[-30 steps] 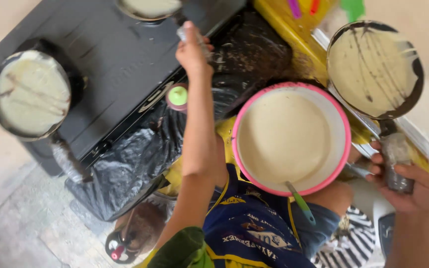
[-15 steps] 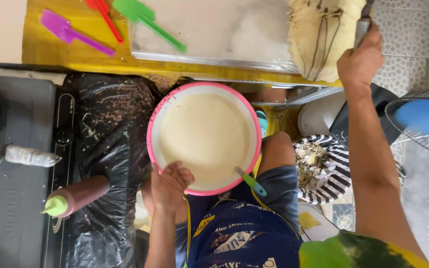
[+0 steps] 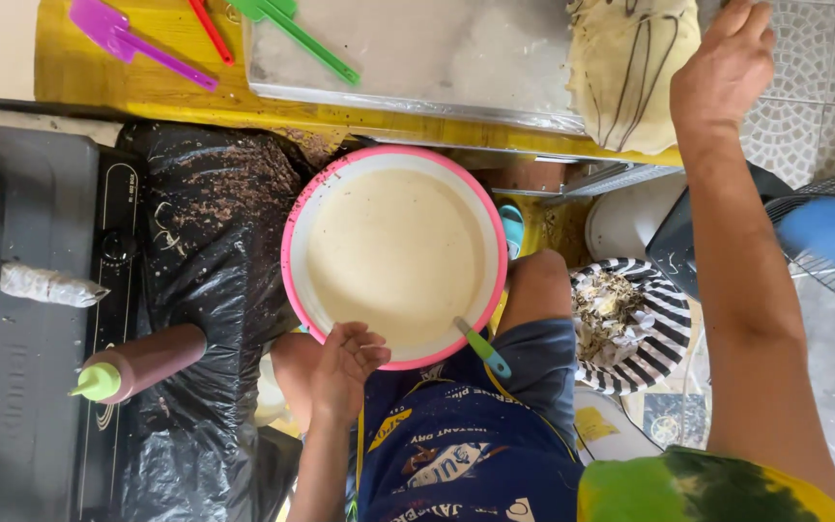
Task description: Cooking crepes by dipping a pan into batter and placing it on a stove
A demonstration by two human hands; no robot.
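Observation:
A pink-rimmed bowl (image 3: 294,290) of pale batter rests on my lap, with a green-handled utensil (image 3: 485,350) leaning on its near edge. My left hand (image 3: 345,365) has its fingers curled over the bowl's near rim. My right hand (image 3: 727,72) reaches to the far right. Its fingers are spread beside a thin crepe (image 3: 630,68) with dark stripes, and they hold nothing I can see; the fingertips run off the top of the view. The crepe lies across the end of a foil-lined tray (image 3: 417,58).
A brown squeeze bottle with a green tip (image 3: 142,362) lies on a black plastic sheet (image 3: 210,222) beside a dark stovetop (image 3: 21,387). Purple (image 3: 132,43), red and green spatulas lie on the yellow board (image 3: 60,68). A striped plate with scraps (image 3: 664,333) and a blue fan (image 3: 828,246) are at right.
My left arm has come back from the stove pan to the bowl's rim. My right hand no longer holds the pan with the crepe. The crepe now lies on the tray.

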